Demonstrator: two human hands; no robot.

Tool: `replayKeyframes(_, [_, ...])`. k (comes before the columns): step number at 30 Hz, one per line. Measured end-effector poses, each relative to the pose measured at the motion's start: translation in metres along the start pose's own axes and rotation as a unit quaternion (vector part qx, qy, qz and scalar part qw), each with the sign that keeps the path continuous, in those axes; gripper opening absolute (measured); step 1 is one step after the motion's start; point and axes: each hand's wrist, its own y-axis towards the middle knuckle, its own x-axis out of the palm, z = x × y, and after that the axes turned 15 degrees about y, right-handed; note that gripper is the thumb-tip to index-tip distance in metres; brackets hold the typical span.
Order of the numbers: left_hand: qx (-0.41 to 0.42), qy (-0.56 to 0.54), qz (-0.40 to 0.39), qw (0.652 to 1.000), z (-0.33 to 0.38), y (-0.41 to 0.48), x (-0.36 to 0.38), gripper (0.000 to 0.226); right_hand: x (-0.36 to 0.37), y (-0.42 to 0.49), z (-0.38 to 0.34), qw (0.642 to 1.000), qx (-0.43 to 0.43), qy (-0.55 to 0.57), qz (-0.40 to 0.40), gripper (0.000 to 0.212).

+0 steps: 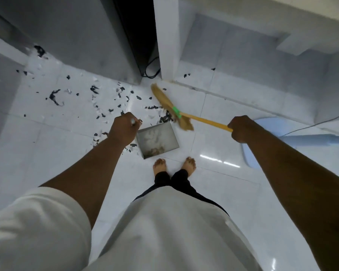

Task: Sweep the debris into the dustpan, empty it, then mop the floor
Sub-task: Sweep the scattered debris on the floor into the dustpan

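View from above: a person stands on a white tiled floor.

Left grip — a fist closed round a thin pale handle. Just to its right the grey dustpan lies flat on the floor, and the fist hides where the pan joins that handle. Inside the pan are a film of grey dust and a brownish clump of fluff at the end nearest the bare feet.

Right grip — fingers wrapped round the yellow handle of the broom, which slants away to its left. The straw bristles, bound with a green band, are blurred and reach past the pan's far right corner. A heap of dark scraps lies at the pan's far edge, between the two grips.

Loose debris, black and white bits, spreads over the tiles beyond and left of the left grip, as far as the foot of the grey wall. Beyond the bristles stands a white pillar corner, with a black cable in the dark gap beside it.

A pale blue fan base sits just right of the right grip. Bare tile lies open between the pan and the fan base.
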Motion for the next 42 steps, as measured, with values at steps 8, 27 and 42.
replayKeyframes(8, [-0.049,-0.038,0.013,0.998,-0.018,-0.003,-0.027,0.014,-0.061,-0.018,0.005,0.995,-0.014,-0.003,0.1,0.044])
replayKeyframes(27, [-0.16,-0.008,0.028,0.987,0.058,0.044,0.005,0.016,-0.007,0.114,0.004,0.976,-0.181,-0.118,0.019,0.046])
replayKeyframes(42, [-0.214,-0.037,0.047,0.975,0.056,0.006,0.017,0.013,-0.217,0.105,0.036,0.977,-0.047,-0.205,0.041,0.036])
